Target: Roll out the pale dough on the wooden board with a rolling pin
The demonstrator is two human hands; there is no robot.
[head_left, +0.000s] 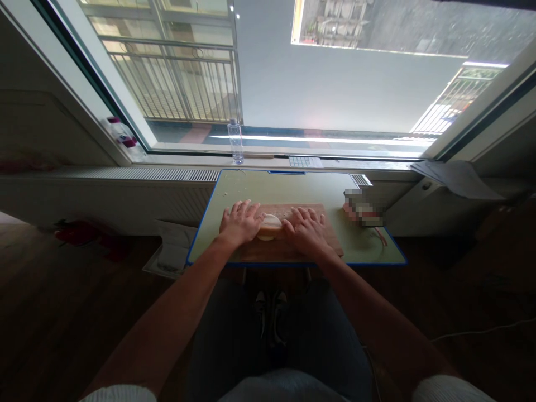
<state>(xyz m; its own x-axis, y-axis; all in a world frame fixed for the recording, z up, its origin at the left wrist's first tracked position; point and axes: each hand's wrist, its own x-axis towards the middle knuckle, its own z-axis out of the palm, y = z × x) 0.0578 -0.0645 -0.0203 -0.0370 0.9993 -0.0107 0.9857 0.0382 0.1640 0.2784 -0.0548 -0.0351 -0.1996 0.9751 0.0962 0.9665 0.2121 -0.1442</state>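
A light wooden rolling pin (pixel 272 228) lies crosswise over a piece of pale dough (pixel 273 219), which shows above and below it. Both rest on a brown wooden cutting board (pixel 333 240). My left hand (pixel 242 222) presses palm-down on the pin's left part, fingers stretched forward and slightly apart. On the pin's right part rests my right hand (pixel 307 228), also palm-down with fingers extended and spread. Neither hand is wrapped round the pin. The pin's ends are hidden under my hands.
A small blue-edged table (pixel 364 251) carries the board; a blurred-out item (pixel 363 209) sits at its right. Crumbs lie at its far left. Behind it, the windowsill holds a clear bottle (pixel 235 142), a white card (pixel 305 162) and papers (pixel 454 177). Another bottle (pixel 123 134) stands left.
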